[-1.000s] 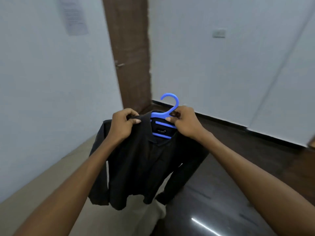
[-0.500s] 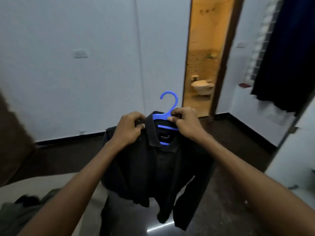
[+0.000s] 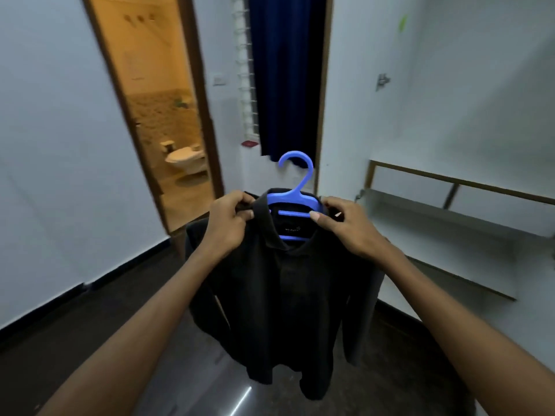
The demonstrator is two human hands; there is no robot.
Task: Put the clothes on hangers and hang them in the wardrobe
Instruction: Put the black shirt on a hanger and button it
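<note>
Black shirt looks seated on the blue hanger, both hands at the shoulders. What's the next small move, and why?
Probably shift the right hand up to the blue hanger just below its hook. The black shirt already hangs from it, collar around the neck, and the left hand only pinches the shoulder fabric. Holding it near the hook frees the hanger for hanging; no wardrobe rail is visible yet.

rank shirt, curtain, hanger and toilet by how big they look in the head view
1. shirt, though nearness inflates it
2. curtain
3. hanger, partly hidden inside the collar, and toilet: too alike to rank
</note>
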